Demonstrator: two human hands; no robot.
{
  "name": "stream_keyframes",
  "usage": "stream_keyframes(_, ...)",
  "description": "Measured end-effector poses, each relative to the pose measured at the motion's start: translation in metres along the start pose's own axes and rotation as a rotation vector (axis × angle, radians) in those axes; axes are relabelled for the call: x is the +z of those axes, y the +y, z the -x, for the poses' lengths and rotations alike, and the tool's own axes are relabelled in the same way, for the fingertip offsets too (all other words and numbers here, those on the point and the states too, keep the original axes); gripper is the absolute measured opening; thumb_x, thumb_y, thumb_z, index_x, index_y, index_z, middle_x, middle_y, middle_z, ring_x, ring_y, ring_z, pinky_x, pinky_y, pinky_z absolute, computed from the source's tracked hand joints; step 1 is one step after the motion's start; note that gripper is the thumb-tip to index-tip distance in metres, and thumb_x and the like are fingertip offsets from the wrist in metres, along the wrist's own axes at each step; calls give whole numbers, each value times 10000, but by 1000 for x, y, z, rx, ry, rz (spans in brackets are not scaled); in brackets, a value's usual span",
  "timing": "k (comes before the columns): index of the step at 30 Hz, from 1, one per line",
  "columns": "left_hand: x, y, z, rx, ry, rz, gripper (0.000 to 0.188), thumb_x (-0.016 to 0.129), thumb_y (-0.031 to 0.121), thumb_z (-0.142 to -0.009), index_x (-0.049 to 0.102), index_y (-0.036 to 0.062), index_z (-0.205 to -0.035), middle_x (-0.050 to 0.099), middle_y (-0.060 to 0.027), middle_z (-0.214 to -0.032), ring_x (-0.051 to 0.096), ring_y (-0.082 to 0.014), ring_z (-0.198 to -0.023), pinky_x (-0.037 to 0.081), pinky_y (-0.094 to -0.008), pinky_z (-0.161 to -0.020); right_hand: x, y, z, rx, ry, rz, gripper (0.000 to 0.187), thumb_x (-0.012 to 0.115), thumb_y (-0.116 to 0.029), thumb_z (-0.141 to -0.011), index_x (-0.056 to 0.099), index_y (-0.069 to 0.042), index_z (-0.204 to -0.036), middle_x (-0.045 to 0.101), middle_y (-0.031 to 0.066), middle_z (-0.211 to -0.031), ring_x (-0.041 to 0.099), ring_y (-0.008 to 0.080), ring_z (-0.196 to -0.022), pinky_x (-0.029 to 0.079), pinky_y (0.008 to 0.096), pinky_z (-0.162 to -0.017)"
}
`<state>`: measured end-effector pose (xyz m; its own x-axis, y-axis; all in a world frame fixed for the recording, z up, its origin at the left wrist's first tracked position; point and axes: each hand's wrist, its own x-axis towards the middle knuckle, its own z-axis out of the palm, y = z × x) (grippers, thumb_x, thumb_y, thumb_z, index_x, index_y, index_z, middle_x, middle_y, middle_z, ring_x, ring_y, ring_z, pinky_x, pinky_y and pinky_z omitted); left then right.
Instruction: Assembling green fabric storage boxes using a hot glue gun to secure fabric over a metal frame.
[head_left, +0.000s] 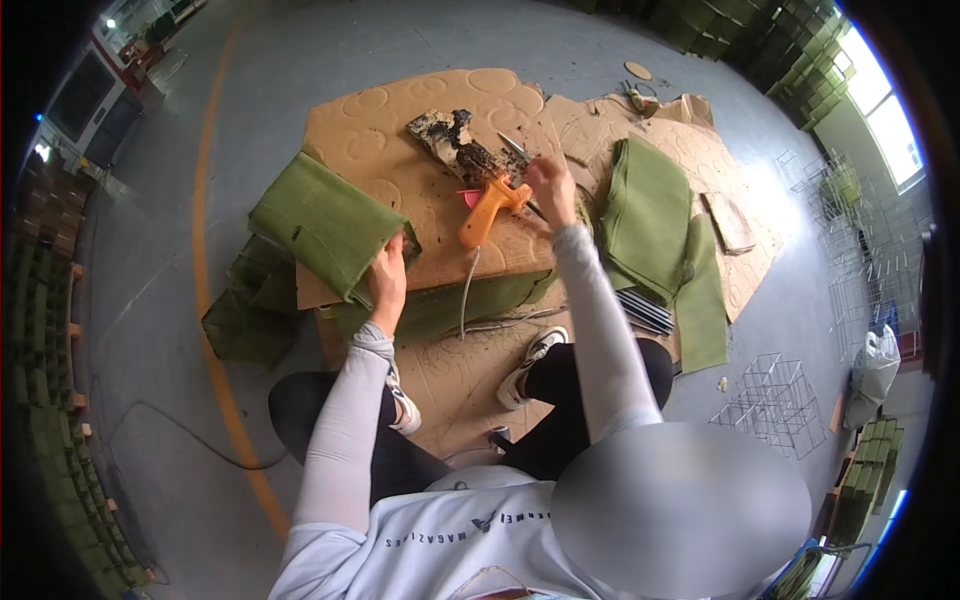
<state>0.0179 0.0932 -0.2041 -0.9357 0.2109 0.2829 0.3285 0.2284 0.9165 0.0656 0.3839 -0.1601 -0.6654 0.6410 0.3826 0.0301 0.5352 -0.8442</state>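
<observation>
My left hand [388, 282] grips the near right corner of a folded green fabric piece [325, 225], which looks like a flat box or bag. It rests on the left of the cardboard-topped work surface [370, 130]. My right hand [552, 190] is closed in a pinch beside an orange glue gun [485, 212]; whatever its fingers hold is hidden. A pointed metal tool [513, 146] shows just beyond these fingers. The glue gun's nozzle end meets a dark, glue-crusted clump [475, 158] on a stained board [432, 135]. Its pale cord [468, 290] hangs over the near edge.
Stacked green fabric sheets [645, 215] lie on cardboard at right, near dark rods [645, 311]. More green fabric [250, 320] hangs at left. Wire frames [770, 405] stand on the floor at right. A black cable [190, 430] crosses the floor at left, near green stacks [40, 400].
</observation>
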Motion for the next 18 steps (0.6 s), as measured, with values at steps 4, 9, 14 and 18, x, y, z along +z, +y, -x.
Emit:
stream_keyframes(4,13,-4,16,-191,32,375,309,615,252,-980,652,-43,-1065,674,-71,-995,646,-147,-894,510,-299,-806,-4,87,-55,-120,-110,520,331,548,-146,-910,567,-76,-1232,658,229,-1079,607,397,-1048,475,458,-921)
stream_keyframes(9,6,-9,19,-164,48,569,219,633,152,-962,644,-24,-1092,667,-65,-1017,651,-123,-894,533,-257,-792,13,87,-64,-18,-317,723,289,581,-148,-895,575,-57,-1169,643,231,-1088,603,396,-1034,492,462,-880)
stream_keyframes(14,7,19,9,-293,61,500,216,654,141,-946,628,8,-1115,655,-53,-1035,645,-132,-886,533,-257,-786,21,93,-64,2,-210,818,239,546,-185,-917,636,-24,-1068,609,218,-1124,597,390,-1072,530,449,-848)
stream_keyframes(18,8,30,11,-294,144,632,186,669,143,-936,647,25,-1077,668,-52,-1011,645,-136,-870,535,-263,-775,26,79,-76,100,-325,935,239,614,-158,-869,673,-35,-1066,597,234,-1168,604,398,-1088,538,443,-867)
